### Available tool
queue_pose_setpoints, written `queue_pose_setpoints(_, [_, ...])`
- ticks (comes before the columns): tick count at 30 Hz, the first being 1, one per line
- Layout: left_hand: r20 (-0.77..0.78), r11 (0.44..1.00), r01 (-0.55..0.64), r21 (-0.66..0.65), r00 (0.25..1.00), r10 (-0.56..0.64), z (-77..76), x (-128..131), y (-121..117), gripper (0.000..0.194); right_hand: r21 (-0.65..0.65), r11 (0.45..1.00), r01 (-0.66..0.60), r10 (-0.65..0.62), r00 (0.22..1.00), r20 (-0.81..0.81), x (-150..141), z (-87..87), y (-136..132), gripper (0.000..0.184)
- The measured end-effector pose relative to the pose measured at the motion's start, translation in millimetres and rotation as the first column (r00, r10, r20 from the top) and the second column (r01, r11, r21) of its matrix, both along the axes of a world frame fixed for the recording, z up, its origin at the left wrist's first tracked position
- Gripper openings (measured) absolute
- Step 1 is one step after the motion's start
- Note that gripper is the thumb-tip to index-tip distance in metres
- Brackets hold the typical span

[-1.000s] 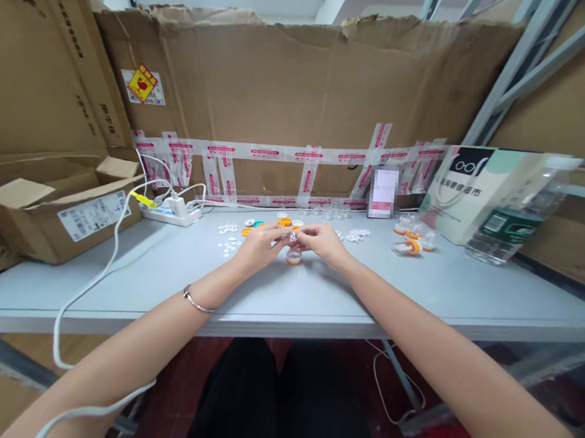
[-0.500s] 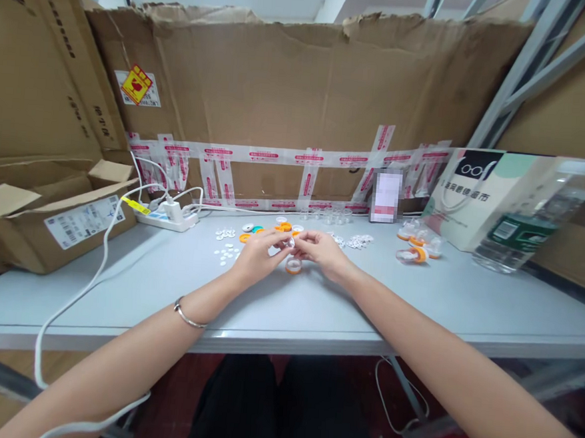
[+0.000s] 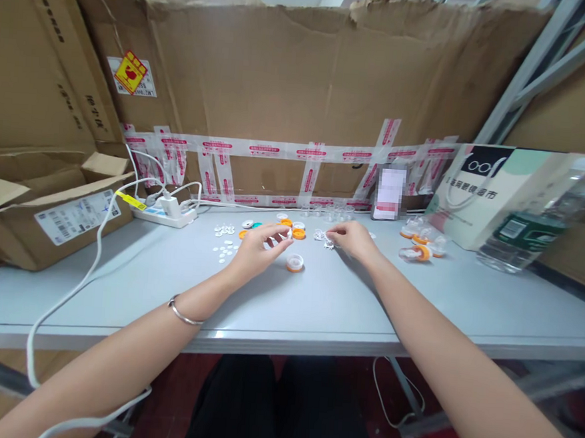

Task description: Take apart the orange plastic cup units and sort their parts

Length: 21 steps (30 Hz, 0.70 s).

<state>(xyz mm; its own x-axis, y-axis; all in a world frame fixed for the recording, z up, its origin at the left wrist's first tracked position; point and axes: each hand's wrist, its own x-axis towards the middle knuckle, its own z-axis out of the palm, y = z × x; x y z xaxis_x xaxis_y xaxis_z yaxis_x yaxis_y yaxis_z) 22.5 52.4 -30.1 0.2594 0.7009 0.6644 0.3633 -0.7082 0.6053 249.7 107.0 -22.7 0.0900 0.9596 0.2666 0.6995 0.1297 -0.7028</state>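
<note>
My left hand (image 3: 258,246) hovers over the grey table (image 3: 317,301) with its fingers pinched on a small clear piece I cannot name. Just right of it stands a small clear cup with an orange cap (image 3: 294,264). My right hand (image 3: 352,238) reaches further back and right, its fingertips closed on small white parts (image 3: 327,239) lying on the table. Orange and teal caps (image 3: 286,226) lie behind my left hand, and white discs (image 3: 225,239) are scattered to its left.
A white power strip (image 3: 165,214) with cables sits at the back left beside an open cardboard box (image 3: 48,202). Finished orange-capped cups (image 3: 418,244), a paper bag (image 3: 485,192) and a water bottle (image 3: 533,222) stand at the right. Taped cardboard walls the back.
My hands, which worked together over the orange-capped cup, have parted. The right hand has moved back and right to the white parts; the left hand stays near the cup.
</note>
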Motion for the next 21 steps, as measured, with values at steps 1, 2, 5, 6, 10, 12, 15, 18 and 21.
queue_pose_setpoints(1, [-0.003, 1.0, 0.002, -0.004, 1.0, -0.002, 0.5, 0, 0, 0.02, 0.004, 1.0, 0.005, -0.005, 1.0, 0.023, 0, -0.5, 1, 0.004])
queue_pose_setpoints(2, [-0.006, 1.0, 0.003, -0.008, 1.0, -0.003, 1.0, 0, -1, 0.02, 0.014, 1.0, 0.013, -0.013, 0.999, 0.041, 0, -0.2, 1, 0.002])
queue_pose_setpoints(5, [-0.019, 1.0, 0.004, -0.002, 1.0, -0.004, 2.6, 1, -4, 0.021, 0.076, 0.997, 0.033, -0.038, 0.997, 0.066, -6, 5.3, -5, 0.018])
queue_pose_setpoints(6, [-0.027, 1.0, 0.0, 0.004, 1.0, 0.0, 3.0, 0, -4, 0.021, 0.099, 0.995, 0.009, -0.013, 0.999, 0.043, -9, 7.9, -10, 0.024])
queue_pose_setpoints(10, [-0.057, 1.0, 0.007, -0.007, 0.998, -0.008, 3.6, 1, -5, 0.021, 0.152, 0.901, -0.406, 0.429, 0.887, -0.173, -32, 14.1, -32, 0.034])
queue_pose_setpoints(12, [-0.051, 0.999, 0.034, -0.039, 0.998, -0.036, 3.3, 1, -4, 0.018, 0.16, 0.793, -0.588, 0.609, 0.767, -0.201, -44, 12.9, -41, 0.035])
queue_pose_setpoints(15, [-0.012, 0.989, 0.08, -0.124, 0.997, -0.082, 2.6, 2, 0, 0.016, 0.191, 0.757, -0.625, 0.652, 0.738, -0.174, -53, 8.9, -47, 0.027])
queue_pose_setpoints(18, [0.076, 0.963, 0.133, -0.235, 0.99, -0.118, 1.5, 2, 3, 0.017, 0.201, 0.775, -0.599, 0.631, 0.752, -0.191, -50, 8.2, -44, 0.019])
queue_pose_setpoints(21, [0.083, 0.952, 0.106, -0.288, 0.993, -0.085, -0.6, 2, 3, 0.022, 0.124, 0.852, -0.509, 0.52, 0.85, -0.086, -35, 13.0, -33, 0.017])
